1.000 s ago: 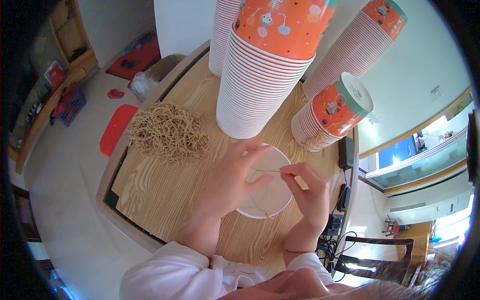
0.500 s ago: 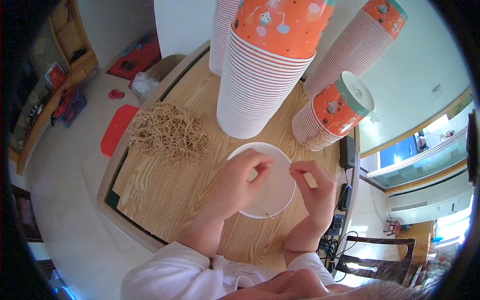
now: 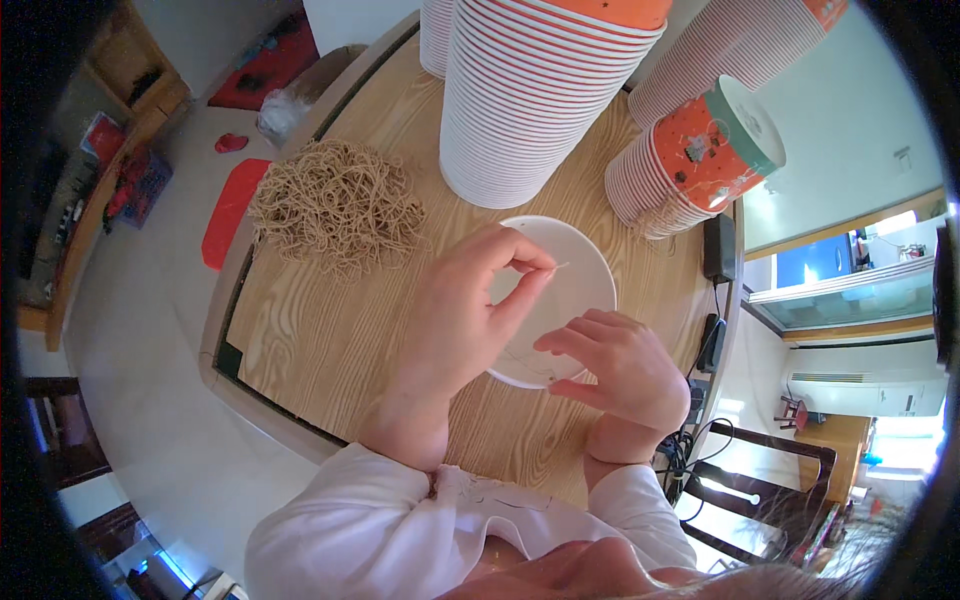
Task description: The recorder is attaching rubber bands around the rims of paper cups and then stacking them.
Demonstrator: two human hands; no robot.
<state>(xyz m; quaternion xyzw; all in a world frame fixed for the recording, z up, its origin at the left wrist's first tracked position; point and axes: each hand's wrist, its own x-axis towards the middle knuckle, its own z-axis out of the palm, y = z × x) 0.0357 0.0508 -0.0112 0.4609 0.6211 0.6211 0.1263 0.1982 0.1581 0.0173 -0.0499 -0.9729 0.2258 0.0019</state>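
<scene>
A white paper bucket (image 3: pixel 585 290) stands on the wooden table in front of me, its mouth facing up. Over its left side, my left hand (image 3: pixel 455 310) pinches thumb and forefinger together, and a thin pale cord end (image 3: pixel 562 265) pokes out past the fingertips. My right hand (image 3: pixel 630 370) hovers at the bucket's near right rim with fingers apart, thumb and forefinger either side of a small gap. Close to that thumb, a bit of cord shows at the rim. To the left lies a tangled heap of tan cord (image 3: pixel 335 210).
A tall stack of nested buckets (image 3: pixel 530 110) rises behind the bucket. Right of it stand a shorter stack with an orange-and-green top bucket (image 3: pixel 690 165) and another long stack (image 3: pixel 735 50). A black power adapter (image 3: pixel 719 248) and cables line the right table edge.
My right hand has gone from a pinch to spread fingers, lower at the rim. My left hand still pinches, a little higher over the bucket. The whole view has shifted.
</scene>
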